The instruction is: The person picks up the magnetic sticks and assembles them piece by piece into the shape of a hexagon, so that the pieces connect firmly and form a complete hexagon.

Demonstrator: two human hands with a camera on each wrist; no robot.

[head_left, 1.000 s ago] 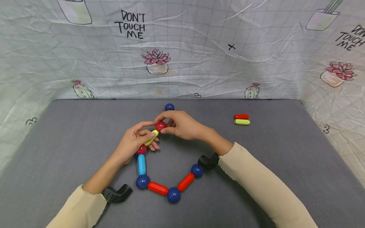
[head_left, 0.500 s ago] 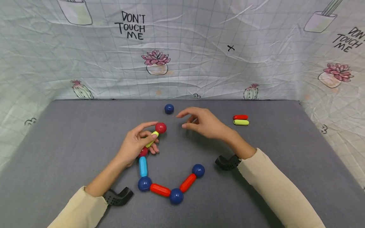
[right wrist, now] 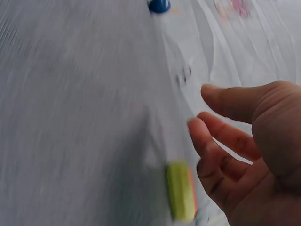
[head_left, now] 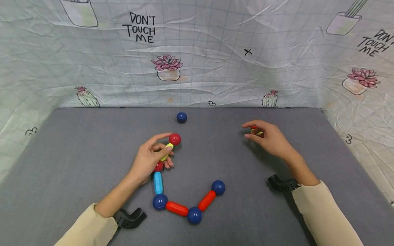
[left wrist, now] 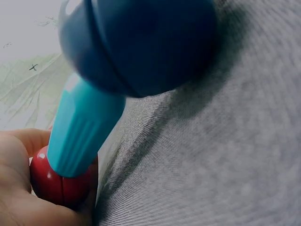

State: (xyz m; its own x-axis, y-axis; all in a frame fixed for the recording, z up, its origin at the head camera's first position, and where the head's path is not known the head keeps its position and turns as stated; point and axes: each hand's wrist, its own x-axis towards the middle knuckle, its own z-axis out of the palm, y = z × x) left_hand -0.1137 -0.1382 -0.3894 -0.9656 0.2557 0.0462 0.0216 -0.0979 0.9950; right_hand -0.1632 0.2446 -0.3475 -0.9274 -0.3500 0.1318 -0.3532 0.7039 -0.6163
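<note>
My left hand (head_left: 147, 160) pinches a yellow-green magnetic rod (head_left: 165, 157) between thumb and fingers, its index fingertip at the red ball (head_left: 174, 139) on the rod's upper end. A second red ball (head_left: 158, 167) joins the lower end to a light blue rod (left wrist: 82, 125). From there the chain runs through blue balls (head_left: 160, 202) and two red rods (head_left: 176, 208), ending at a blue ball (head_left: 218, 187). On the right, my right hand (head_left: 270, 139), thumb and fingers apart, hovers at a loose yellow-green rod (right wrist: 180, 192) and red rod (head_left: 253, 127), partly hiding them.
A single blue ball (head_left: 181, 117) lies near the back edge of the grey table (head_left: 92, 143). Behind the table hangs a printed white cloth (head_left: 212, 68). Black wrist mounts (head_left: 130, 218) stick out below both hands.
My right hand has let go of the upper red ball and travelled right to the loose rods. My left hand keeps its grip; the chain has shifted slightly right and nearer.
</note>
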